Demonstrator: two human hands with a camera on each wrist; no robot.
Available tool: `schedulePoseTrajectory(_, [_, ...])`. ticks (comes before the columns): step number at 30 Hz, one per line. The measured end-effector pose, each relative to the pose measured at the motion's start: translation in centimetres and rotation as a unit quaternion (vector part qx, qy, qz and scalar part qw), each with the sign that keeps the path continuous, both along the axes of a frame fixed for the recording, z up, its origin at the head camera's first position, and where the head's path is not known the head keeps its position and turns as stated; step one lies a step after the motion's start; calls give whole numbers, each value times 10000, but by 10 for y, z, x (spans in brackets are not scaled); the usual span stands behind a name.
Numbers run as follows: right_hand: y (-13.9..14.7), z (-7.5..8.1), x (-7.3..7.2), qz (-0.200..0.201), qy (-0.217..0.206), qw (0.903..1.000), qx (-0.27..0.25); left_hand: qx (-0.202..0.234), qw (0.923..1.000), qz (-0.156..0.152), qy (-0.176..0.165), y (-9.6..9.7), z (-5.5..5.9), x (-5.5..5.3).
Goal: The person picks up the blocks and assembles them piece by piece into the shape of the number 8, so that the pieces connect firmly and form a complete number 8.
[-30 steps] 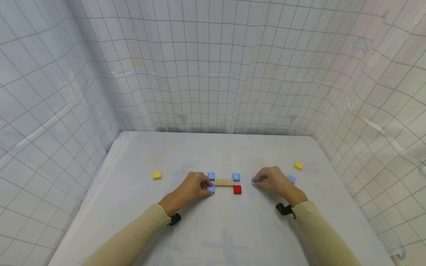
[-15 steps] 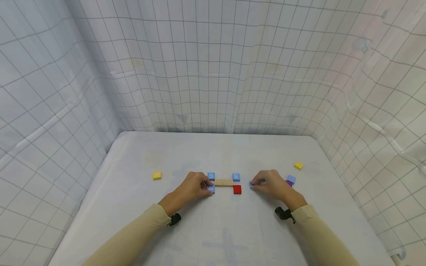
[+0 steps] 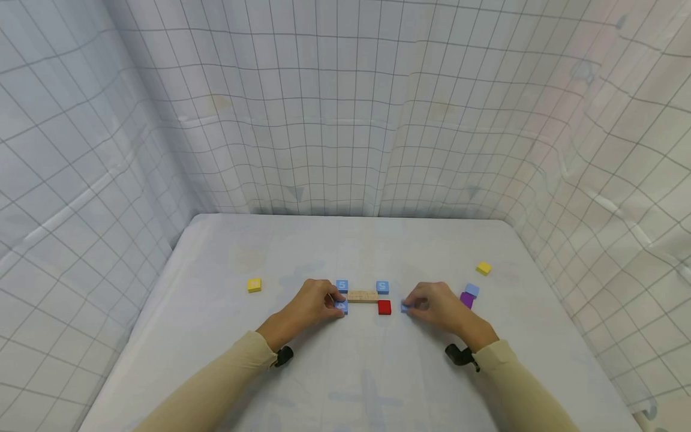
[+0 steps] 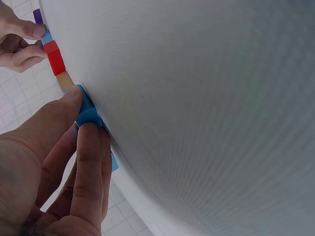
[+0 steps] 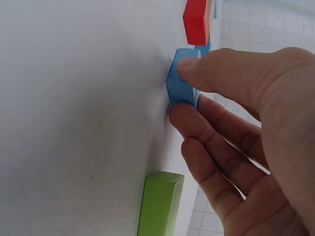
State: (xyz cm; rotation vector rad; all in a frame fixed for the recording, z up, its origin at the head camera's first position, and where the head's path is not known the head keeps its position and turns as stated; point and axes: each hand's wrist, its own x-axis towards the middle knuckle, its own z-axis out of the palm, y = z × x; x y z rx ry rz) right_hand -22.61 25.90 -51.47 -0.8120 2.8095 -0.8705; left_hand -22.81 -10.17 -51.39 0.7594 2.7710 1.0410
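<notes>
Midway between the left and right edges of the tabletop [image 3: 302,240], the left hand [image 3: 310,303]'s fingers pinch a blue block [image 3: 342,308]; the right hand [image 3: 439,307]'s pinch another blue block [image 5: 183,88], just apart from the red block [image 3: 384,307]; lining-up seems underway, calling for a short leftward slide

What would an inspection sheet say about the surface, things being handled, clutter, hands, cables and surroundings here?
Surface: white-covered table, faint marks showing.
Handled things: first blue block; second blue block.
Near them: wooden piece, red block, two blocks marked 5.
Clutter: outlying yellow blocks, purple block beside a pale-blue block, green block.
Hands: left hand pinches the first blue block; right hand pinches the second.
Cables: nothing seen.
Surroundings: white grid-patterned curtains behind and at both sides.
</notes>
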Motion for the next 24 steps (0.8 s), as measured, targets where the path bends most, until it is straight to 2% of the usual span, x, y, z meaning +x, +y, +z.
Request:
schedulePoseTrajectory(8, [0,-2,9,136,18,9999,90,41,10000,-12,-27,-1,-6,-3])
schedulePoseTrajectory(13, [0,-3,15,312,11,9995,-33,129,9999,22,-96,0,-5,-3])
schedulePoseTrajectory(16, [-1,-3,19,392,31,9992,-105,182,9998,-36,54,-2,-10,-5])
schedulePoseTrajectory(20, [-2,-5,23,438,98,9989,-112,188,9998,-41,69,-2,-10,-4])
schedulePoseTrajectory(21, [-3,-5,24,440,104,9989,-101,174,9998,-32,46,-3,-9,-4])
schedulePoseTrajectory(22, [-3,-6,25,441,89,9989,-98,158,9998,36,-70,-1,-4,-2])
schedulePoseTrajectory(24, [-4,-7,26,500,97,9986,-108,119,9998,43,-125,-1,-4,-2])
